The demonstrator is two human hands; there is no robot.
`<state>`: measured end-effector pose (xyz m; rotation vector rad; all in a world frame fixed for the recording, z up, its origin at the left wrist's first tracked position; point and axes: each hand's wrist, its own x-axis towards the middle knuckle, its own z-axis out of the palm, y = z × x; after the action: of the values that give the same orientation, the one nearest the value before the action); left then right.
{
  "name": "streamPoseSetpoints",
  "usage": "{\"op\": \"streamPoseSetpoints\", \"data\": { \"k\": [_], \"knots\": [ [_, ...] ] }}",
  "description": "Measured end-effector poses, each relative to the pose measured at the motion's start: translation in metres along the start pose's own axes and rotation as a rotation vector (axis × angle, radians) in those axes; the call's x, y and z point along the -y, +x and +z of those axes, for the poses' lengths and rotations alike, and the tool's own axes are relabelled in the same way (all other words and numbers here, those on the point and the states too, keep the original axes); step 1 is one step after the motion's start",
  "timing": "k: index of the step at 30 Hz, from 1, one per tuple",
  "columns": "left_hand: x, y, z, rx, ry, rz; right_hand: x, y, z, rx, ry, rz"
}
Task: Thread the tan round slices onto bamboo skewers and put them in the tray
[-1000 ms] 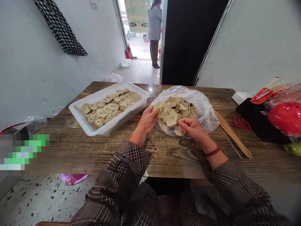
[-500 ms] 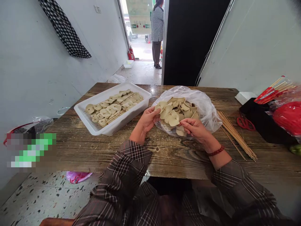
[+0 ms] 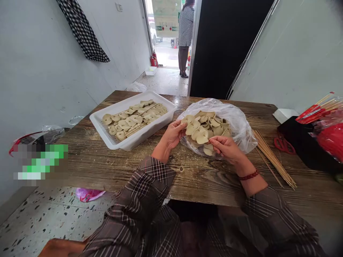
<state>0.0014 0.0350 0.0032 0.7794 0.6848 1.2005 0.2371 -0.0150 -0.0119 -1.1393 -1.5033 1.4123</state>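
Right now, over the tabletop (image 3: 195, 182), I've got a row (image 3: 198, 132) of thin, pale discs between both hands, right above the open bag (image 3: 239, 123). My left hand (image 3: 173, 134) is pinching the far-left end, and my right hand (image 3: 226, 147) is closed, fingertips gripping the right end. And look at that clear bag: loose discs (image 3: 215, 123) heaped up inside, some curled, some flat, its crumpled plastic spread around them!

Over to the left, the white tray (image 3: 143, 136) sits at an angle, holding threaded discs (image 3: 131, 121) in overlapping rows, thin sticks showing among them. Across to the right, the black box (image 3: 302, 142) has red packets (image 3: 313, 110) poking out, a red bundle (image 3: 332, 137) beside them; the picture's edge cuts that bundle off. Red scissors (image 3: 284, 144) lie against the box, with loose sticks (image 3: 276, 159) fanned out between them and the bag.

Now the tricky bits: the discs cover whatever runs through my row, and I can't tell whether my right fingertips have a stick's tip or a disc's edge. The bag's bottom is buried under the heap, and the box's floor is out of sight.
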Motion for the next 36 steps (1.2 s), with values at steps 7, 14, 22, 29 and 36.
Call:
{"op": "streamPoseSetpoints", "data": {
  "k": [7, 14, 22, 29, 36],
  "knots": [
    [0.012, -0.002, 0.009, 0.000, -0.124, 0.008, 0.001, -0.001, 0.009, -0.081, -0.194, -0.040],
    [0.015, 0.000, 0.008, -0.142, -0.176, 0.082, -0.012, -0.001, 0.004, -0.162, -0.578, -0.288],
    [0.019, -0.001, 0.007, -0.095, -0.196, 0.079, -0.019, 0.001, 0.008, -0.302, -0.827, -0.487],
    [0.018, -0.005, 0.007, -0.048, -0.207, 0.016, 0.008, 0.016, -0.003, -0.468, -0.934, -0.582],
    [0.030, -0.002, 0.009, 0.006, -0.174, -0.064, 0.079, 0.056, 0.044, -0.363, -1.013, -0.704]
  ]
}}
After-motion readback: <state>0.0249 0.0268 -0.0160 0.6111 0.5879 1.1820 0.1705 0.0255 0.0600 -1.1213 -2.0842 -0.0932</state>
